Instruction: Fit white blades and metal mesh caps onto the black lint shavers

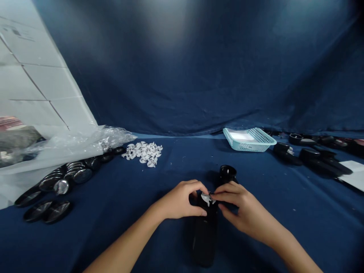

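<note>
A long black plastic housing point(205, 239) lies on the blue cloth in front of me, with a round cup-like end point(227, 171) at its far side. On the housing, between my hands, is a small white plastic piece point(206, 198). My left hand point(182, 200) is curled around the housing's left side, index finger by the white piece and thumb lower down on the black surface. From the right, my right hand point(241, 206) has its fingertips pressed together at the white piece's right edge. Those fingertips partly cover the piece.
A pile of white pieces point(144, 152) lies back left. Shiny black oval parts point(58, 182) and clear plastic wrap point(93, 140) are at left. A light blue basket point(250, 145) stands back right, near more black housings point(321, 161) and a white sheet point(354, 172).
</note>
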The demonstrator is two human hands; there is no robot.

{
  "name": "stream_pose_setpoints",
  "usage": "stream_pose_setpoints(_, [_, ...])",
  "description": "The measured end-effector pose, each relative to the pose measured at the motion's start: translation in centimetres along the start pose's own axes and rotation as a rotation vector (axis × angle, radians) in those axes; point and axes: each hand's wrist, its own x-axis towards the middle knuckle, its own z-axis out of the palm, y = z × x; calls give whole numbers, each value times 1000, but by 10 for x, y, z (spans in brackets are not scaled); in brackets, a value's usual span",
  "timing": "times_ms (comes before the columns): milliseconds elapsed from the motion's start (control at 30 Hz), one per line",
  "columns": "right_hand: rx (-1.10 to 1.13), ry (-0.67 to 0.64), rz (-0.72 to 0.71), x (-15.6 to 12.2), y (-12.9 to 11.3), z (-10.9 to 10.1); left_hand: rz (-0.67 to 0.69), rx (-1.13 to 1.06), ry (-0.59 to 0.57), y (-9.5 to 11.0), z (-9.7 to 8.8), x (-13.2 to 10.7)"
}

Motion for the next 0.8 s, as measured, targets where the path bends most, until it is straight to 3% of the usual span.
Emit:
stream_pose_setpoints(533, [-140,-32,-48,-2,-9,-2,82,19,-12,3,-2,3])
stream_pose_setpoints(800, [-150,-33,-28,-1,-7,0,-77,20,-7,12,-2,-3])
